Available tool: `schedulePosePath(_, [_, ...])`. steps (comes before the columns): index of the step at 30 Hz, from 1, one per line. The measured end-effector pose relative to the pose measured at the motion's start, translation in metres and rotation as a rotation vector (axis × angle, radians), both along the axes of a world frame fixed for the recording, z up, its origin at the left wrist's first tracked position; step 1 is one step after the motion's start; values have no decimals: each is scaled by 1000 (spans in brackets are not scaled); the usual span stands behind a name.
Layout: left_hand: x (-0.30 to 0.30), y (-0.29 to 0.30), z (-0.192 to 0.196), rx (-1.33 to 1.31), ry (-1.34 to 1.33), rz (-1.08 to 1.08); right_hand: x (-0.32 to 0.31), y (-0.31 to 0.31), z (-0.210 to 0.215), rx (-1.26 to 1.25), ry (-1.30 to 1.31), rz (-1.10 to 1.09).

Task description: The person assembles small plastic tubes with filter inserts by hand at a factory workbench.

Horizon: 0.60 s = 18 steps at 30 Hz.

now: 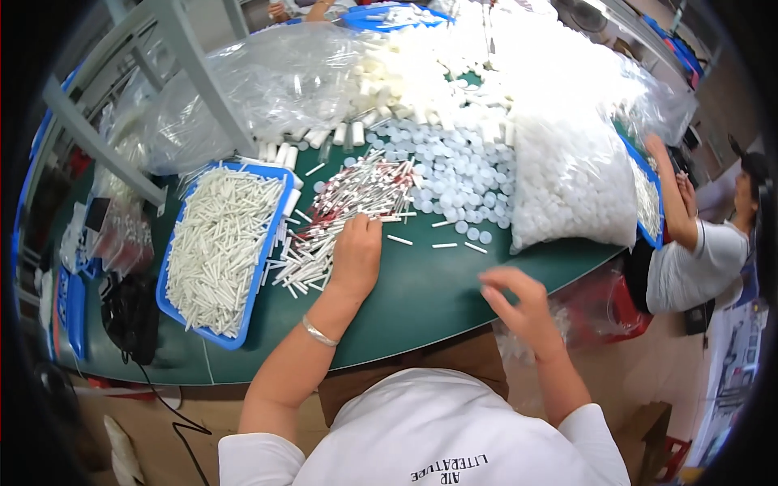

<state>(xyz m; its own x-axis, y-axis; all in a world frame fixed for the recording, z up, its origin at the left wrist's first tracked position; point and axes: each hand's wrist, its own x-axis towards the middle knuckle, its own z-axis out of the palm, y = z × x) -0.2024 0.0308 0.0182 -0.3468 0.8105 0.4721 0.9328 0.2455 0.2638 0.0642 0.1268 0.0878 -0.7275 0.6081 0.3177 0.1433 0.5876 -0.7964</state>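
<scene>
My left hand (356,253) reaches into the near edge of a heap of slim white sticks (356,194), several with red parts among them. Its fingers are pinched together, and a white stick (395,218) pokes out to the right from the fingertips. My right hand (525,309) hovers by the table's near edge with thumb and fingers apart and nothing in them. Beyond it lie a few loose white sticks (445,245). Frosted round caps (462,174) are spread behind these.
A blue tray (243,336) full of white sticks stands left on the green table (421,296). A bulging clear bag (575,186) of white pieces sits at right. Metal frame bars (207,81) rise at back left. Another person (697,251) works at the far right.
</scene>
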Motion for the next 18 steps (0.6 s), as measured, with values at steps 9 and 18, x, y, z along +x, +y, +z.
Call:
schedulePosePath(9, [0, 2, 4, 89, -27, -38, -195, 72, -34, 616, 12, 283])
schedulePosePath(18, [8, -9, 5, 104, -54, -81, -199, 69, -34, 744, -102, 315])
